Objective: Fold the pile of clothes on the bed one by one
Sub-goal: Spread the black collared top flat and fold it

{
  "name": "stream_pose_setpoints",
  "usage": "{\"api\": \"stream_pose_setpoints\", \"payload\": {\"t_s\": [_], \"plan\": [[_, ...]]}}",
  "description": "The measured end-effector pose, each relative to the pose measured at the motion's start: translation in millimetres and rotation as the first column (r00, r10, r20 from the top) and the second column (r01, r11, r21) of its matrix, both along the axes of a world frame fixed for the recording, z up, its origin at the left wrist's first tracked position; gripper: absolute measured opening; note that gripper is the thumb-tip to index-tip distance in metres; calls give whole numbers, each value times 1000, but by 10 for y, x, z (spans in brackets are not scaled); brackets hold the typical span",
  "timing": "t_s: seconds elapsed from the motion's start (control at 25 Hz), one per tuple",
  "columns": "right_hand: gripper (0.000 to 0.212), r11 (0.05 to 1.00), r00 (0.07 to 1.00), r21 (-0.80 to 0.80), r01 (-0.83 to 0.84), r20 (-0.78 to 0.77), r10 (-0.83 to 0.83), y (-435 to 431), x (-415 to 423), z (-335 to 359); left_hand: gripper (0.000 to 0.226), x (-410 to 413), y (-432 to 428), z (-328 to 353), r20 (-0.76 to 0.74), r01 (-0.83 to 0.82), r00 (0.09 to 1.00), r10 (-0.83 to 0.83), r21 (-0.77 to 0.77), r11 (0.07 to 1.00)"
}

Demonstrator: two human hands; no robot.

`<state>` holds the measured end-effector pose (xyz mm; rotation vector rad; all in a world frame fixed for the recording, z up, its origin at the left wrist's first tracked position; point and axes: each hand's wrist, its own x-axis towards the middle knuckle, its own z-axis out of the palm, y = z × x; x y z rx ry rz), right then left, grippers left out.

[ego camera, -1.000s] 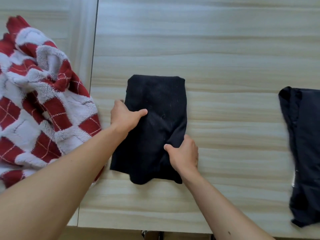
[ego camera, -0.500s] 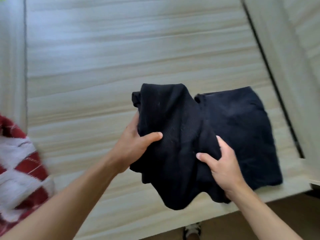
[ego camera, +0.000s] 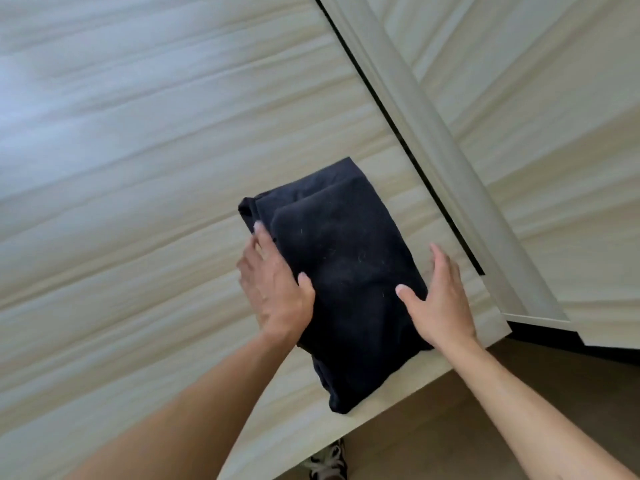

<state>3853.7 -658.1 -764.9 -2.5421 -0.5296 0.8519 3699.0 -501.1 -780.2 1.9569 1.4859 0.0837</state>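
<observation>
A folded black garment [ego camera: 346, 271] lies on top of another folded dark garment [ego camera: 304, 192], whose far edge shows beneath it, near the front right corner of the pale wood-grain surface [ego camera: 138, 202]. My left hand [ego camera: 273, 289] rests flat against the stack's left side, fingers straight, thumb on top of the cloth. My right hand [ego camera: 440, 299] lies flat along the stack's right side, fingers straight, thumb on the cloth. Neither hand grips the fabric.
A raised pale frame edge [ego camera: 433, 150] with a dark gap runs diagonally right of the stack. The surface's front edge [ego camera: 398, 400] sits just below the stack, with brown floor [ego camera: 450, 427] and a shoe [ego camera: 329, 462] under it.
The black garment, lifted in both hands half a second ago, now lies on the other dark garment. Both hands let go and flattened at its sides. The red-and-white towel left the view.
</observation>
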Motion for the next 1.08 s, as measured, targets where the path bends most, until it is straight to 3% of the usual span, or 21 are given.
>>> {"api": "stream_pose_setpoints", "payload": {"t_s": [0.08,0.12,0.2,0.32,0.44,0.64,0.84,0.96,1.08], "plan": [[90,992,980,89,-88,189,70,107,-197,-52,90,114,2,-63,18,313,942,-336,323,893],[91,984,965,114,-140,240,109,154,-322,-93,84,180,33,-126,0,454,873,-487,360,815],[92,965,935,67,-252,274,225,191,-552,-287,75,261,135,-311,-90,616,782,-616,261,743],[92,925,880,-100,-367,285,380,171,-691,-586,73,215,270,-523,-233,711,697,-678,101,696],[91,929,888,-118,-351,273,370,265,-670,-461,74,138,372,-416,-179,728,685,-706,139,672],[84,859,867,177,-480,245,434,783,-1226,146,58,-745,508,-22,20,505,855,-518,196,841],[81,754,814,307,-581,197,547,1613,-2307,354,60,-2615,1012,149,-57,135,990,-125,229,964],[77,696,758,311,-648,170,630,2075,-3145,397,66,-3999,1400,123,-217,-100,960,178,328,940],[76,619,686,334,-711,135,715,2390,-3955,357,78,-5232,1631,110,-357,-333,824,440,323,886]]}}
